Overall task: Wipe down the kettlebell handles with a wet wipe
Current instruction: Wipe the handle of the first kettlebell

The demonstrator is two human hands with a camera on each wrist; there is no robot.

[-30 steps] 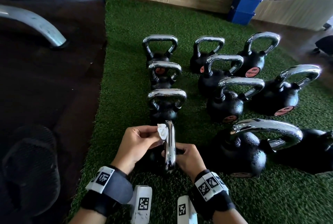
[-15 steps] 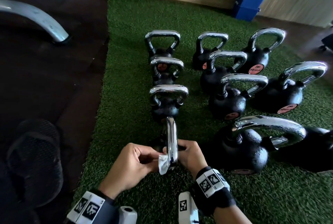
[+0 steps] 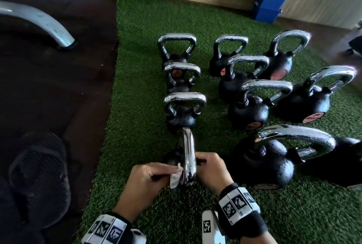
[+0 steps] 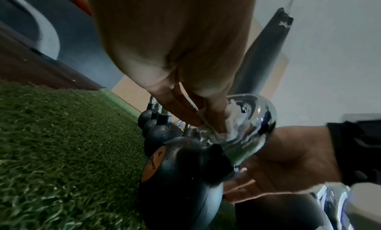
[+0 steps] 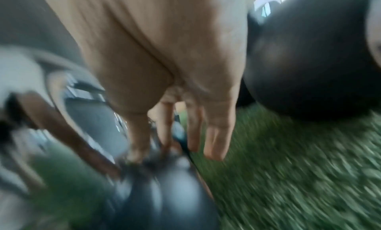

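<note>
The nearest kettlebell [image 4: 175,165] is black with a chrome handle [image 3: 189,151] that runs away from me, standing on the green turf. My left hand [image 3: 172,169] pinches a crumpled white wet wipe [image 3: 175,179] against the left side of the handle's near end. In the left wrist view the left hand [image 4: 206,119] presses the wipe [image 4: 230,132] onto the chrome. My right hand [image 3: 207,165] holds the kettlebell from the right at the foot of the handle. The right hand [image 4: 247,176] has its thumb above and fingers below. The right wrist view is blurred; the right hand [image 5: 175,143] points down at the black body.
Several more chrome-handled kettlebells stand in rows ahead, one [image 3: 184,114] just behind the held one and a large one [image 3: 274,157] close on the right. Dark rubber floor with a sandal [image 3: 39,175] and a curved metal leg [image 3: 39,20] lies left. A blue box [image 3: 270,4] stands by the wooden wall.
My left hand has slid the wipe from the far top of the handle down to its near end. My right hand has stayed on the kettlebell.
</note>
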